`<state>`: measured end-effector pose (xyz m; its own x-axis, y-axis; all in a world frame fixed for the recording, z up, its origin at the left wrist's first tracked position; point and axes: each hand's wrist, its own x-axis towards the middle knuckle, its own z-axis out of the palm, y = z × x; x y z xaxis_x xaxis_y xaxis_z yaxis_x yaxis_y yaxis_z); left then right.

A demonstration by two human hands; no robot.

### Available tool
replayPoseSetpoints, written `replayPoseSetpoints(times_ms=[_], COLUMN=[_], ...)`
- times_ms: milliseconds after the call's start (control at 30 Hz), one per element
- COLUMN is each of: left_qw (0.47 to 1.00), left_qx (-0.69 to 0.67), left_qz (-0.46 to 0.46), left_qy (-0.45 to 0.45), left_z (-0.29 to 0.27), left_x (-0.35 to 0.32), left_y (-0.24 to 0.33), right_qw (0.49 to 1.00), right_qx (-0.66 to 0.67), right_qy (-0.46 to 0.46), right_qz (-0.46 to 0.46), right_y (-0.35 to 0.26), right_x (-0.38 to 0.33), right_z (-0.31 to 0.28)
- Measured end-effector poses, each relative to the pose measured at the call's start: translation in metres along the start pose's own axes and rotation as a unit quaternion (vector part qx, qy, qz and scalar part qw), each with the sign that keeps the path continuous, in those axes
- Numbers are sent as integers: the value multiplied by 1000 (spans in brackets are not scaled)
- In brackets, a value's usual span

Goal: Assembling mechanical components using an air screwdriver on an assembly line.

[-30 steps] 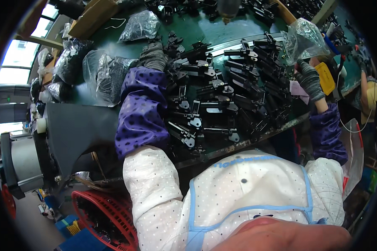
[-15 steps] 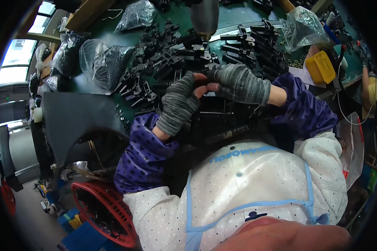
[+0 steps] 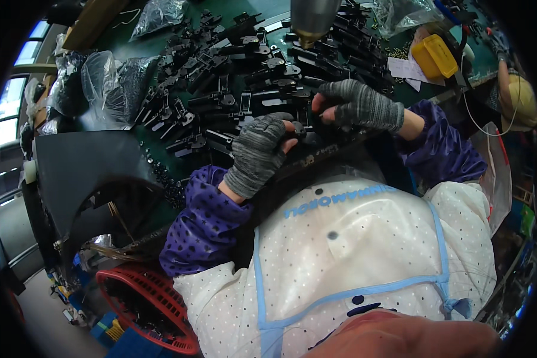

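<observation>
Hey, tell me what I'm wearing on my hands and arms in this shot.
Your left hand and right hand wear streaky grey knit gloves that leave the fingertips bare. Above the wrists come shiny purple sleeve covers, gathered and wrinkled, patterned with dark stars and spots. Higher up are white sleeves with small dark dots.

Head-worn fisheye, left of pair; looks down past wearer's apron (image 3: 364,244) onto left hand (image 3: 259,150), right hand (image 3: 364,106) and bench (image 3: 123,45). Apron near; bench farther off.
</observation>
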<state>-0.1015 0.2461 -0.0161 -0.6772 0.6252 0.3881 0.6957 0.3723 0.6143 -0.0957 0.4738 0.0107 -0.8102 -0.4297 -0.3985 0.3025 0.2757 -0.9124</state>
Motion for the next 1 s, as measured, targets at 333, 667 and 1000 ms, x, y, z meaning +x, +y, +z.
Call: replayPoseSetpoints(times_ms=[333, 667, 1000], left_qw=[1000, 996, 999], left_qx=[20, 48, 0], left_qz=[12, 77, 43], left_qy=[1, 13, 10], left_z=[16, 27, 17], left_x=[-11, -2, -4], left_y=[-11, -21, -5], right_qw=[994, 915, 697], right_qx=[-89, -388, -219], right_qy=[-53, 72, 465], right_qz=[39, -85, -501], right_y=[-3, -12, -135], right_x=[21, 25, 106], right_z=[22, 14, -62])
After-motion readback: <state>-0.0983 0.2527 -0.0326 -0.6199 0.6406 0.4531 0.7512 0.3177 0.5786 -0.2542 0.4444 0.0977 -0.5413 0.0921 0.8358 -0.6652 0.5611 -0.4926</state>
